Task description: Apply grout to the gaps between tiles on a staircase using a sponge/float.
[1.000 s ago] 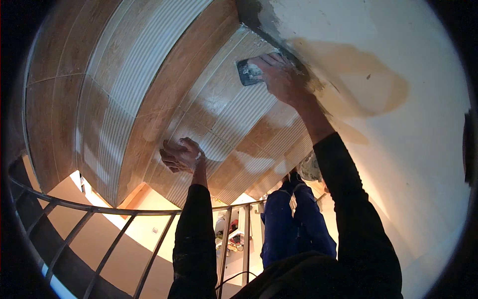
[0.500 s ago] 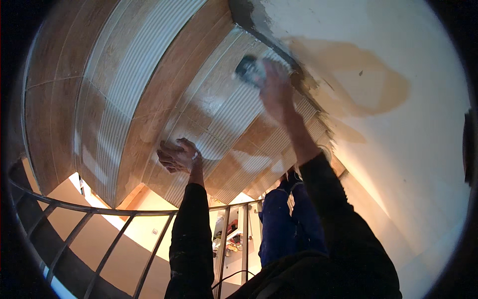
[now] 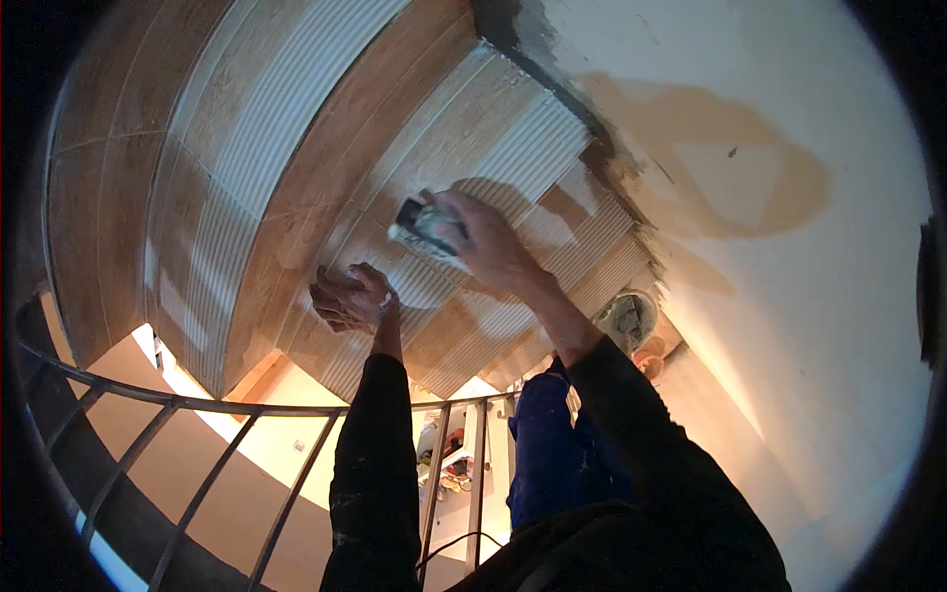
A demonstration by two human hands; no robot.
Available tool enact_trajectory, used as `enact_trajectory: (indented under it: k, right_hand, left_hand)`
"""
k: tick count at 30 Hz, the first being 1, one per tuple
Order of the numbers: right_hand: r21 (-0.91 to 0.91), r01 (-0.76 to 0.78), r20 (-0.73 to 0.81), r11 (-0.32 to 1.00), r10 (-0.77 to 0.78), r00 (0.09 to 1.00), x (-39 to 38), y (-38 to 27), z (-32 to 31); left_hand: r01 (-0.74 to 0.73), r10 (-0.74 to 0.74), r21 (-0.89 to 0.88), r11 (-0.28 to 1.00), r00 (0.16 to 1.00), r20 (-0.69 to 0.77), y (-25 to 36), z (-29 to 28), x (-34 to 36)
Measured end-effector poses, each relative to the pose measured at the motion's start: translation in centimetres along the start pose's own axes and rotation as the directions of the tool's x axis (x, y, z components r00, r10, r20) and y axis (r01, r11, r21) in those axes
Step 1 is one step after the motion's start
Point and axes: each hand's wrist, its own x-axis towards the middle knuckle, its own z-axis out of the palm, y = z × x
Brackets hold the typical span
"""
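My right hand (image 3: 478, 237) is closed round a block-shaped scrubber (image 3: 429, 232), dark on top with a pale, greenish-white edge; motion blurs it slightly. It is over a wood-look tiled step (image 3: 424, 163) with a whitish film and a ribbed pale strip. My left hand (image 3: 357, 298) leans on the same step, lower left of the scrubber. Its fingers are bent but apart, with nothing seen in them, and whitish residue marks the hand.
More tiled steps (image 3: 128, 187) curve up on the left. A metal railing (image 3: 247, 407) runs below, with a lit lower floor seen through its bars. At the right stands a plastered wall (image 3: 789, 326). A round bucket (image 3: 629, 318) stands lower down beside my right forearm.
My right hand has swept the scrubber from the wall end of the step down and left, close to my left hand. The left hand stays put. The bucket shows more fully.
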Motion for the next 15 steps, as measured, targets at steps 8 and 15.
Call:
enact_trajectory:
  k: [8, 15]
  right_hand:
    - [-0.314, -0.018, -0.296, 0.949, -0.08, 0.952, -0.8, 6.0, -13.4]
    - [-0.611, -0.106, -0.37, 0.785, -0.165, 0.914, 1.0, 5.8, -14.4]
  left_hand:
    - [0.005, -0.006, -0.011, 1.0, 1.0, -0.027, 2.0, 0.5, -1.3]
    - [-0.027, 0.027, -0.003, 1.0, 0.997, -0.078, 1.4, 0.0, -0.4]
